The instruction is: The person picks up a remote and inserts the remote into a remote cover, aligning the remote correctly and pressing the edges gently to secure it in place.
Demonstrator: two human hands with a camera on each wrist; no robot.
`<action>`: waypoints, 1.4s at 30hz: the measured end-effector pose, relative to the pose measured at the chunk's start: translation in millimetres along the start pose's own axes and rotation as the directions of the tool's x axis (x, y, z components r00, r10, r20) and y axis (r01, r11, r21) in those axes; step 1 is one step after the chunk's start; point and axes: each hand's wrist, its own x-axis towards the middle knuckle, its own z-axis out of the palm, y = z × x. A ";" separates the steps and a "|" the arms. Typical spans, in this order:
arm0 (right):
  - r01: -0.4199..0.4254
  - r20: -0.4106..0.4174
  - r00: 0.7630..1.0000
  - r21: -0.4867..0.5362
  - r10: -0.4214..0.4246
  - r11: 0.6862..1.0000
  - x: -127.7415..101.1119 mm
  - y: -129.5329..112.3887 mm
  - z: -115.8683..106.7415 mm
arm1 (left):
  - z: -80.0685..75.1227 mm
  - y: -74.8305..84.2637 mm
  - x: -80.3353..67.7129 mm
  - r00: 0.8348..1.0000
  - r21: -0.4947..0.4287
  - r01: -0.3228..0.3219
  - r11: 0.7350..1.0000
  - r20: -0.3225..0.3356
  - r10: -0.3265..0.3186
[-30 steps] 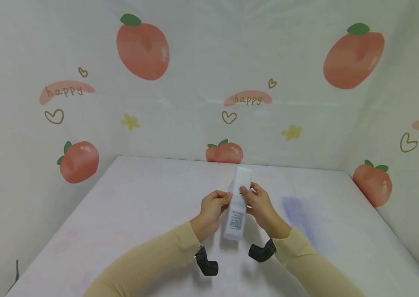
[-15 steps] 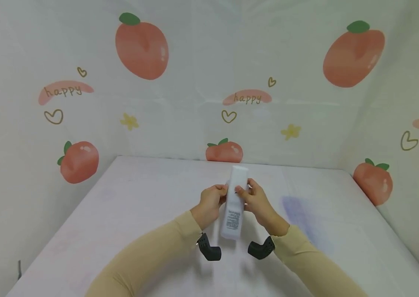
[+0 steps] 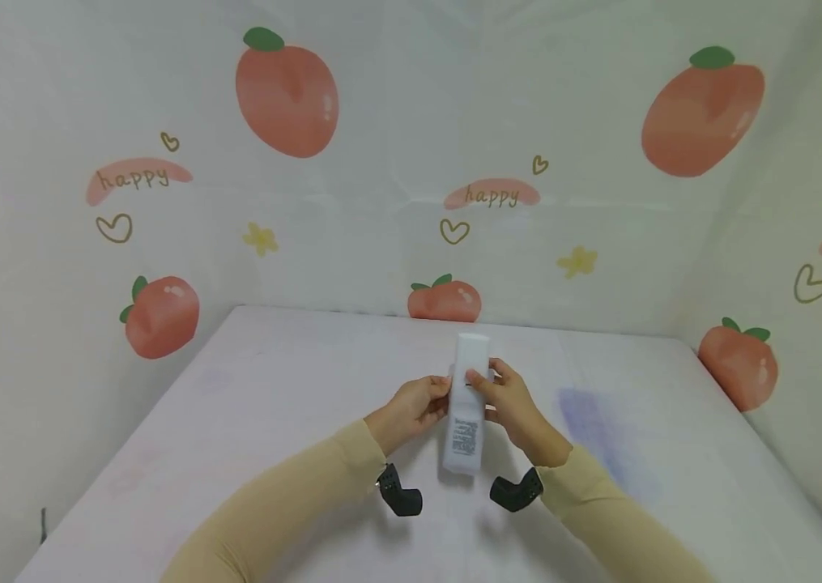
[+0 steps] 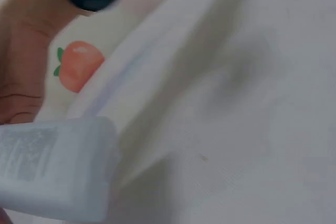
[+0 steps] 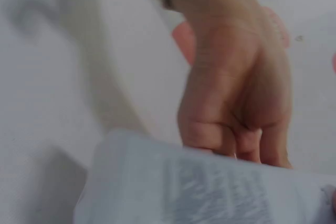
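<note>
White cloth-covered table point(image 3: 272, 421), walled on three sides by pale sheeting point(image 3: 381, 202) printed with peaches, hearts, yellow flowers and the word "happy". Above the table's middle, a tall white matte plastic bottle point(image 3: 467, 413), squared cap end pointing away. Left hand point(image 3: 411, 411) and right hand point(image 3: 511, 405) each curled round its upper part, fingers pinching the sides. Head view showed a grey printed text block, unreadable. Left wrist view showed only the bottle's rounded base; right wrist view blurred.

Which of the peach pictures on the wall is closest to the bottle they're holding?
The small peach on the back wall, right behind the white bottle.
</note>
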 end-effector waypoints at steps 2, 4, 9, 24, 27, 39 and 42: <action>-0.016 0.019 1.000 0.048 0.015 0.999 0.3 0.2 -2.9 | -1.0 -2.0 -2.3 0.995 0.056 -0.097 0.994 0.040 0.095; -0.019 0.035 0.999 0.083 0.016 0.996 0.7 -0.8 -4.7 | -0.5 -2.6 -4.4 0.980 0.112 -0.191 0.975 0.077 0.183; -0.034 0.080 0.997 0.130 0.024 0.991 0.1 -4.2 -8.4 | 3.4 -0.6 -7.6 0.959 0.235 -0.276 0.932 0.136 0.250; -0.114 0.107 0.991 0.305 0.085 0.945 -3.0 2.3 -8.2 | 3.3 4.4 -7.2 0.963 0.331 -0.267 0.905 0.128 0.237; -0.133 0.084 0.990 0.355 0.110 0.925 -4.7 9.2 -3.7 | 1.3 9.6 -7.1 0.966 0.312 -0.259 0.914 0.098 0.241; -0.081 -0.046 0.991 0.561 0.129 0.824 -8.6 13.1 19.1 | -0.4 12.9 -5.0 0.951 0.394 -0.305 0.867 0.081 0.297; -0.027 -0.108 0.988 0.568 0.107 0.823 -9.2 12.9 23.3 | -0.3 14.2 -5.7 0.947 0.432 -0.319 0.844 0.104 0.305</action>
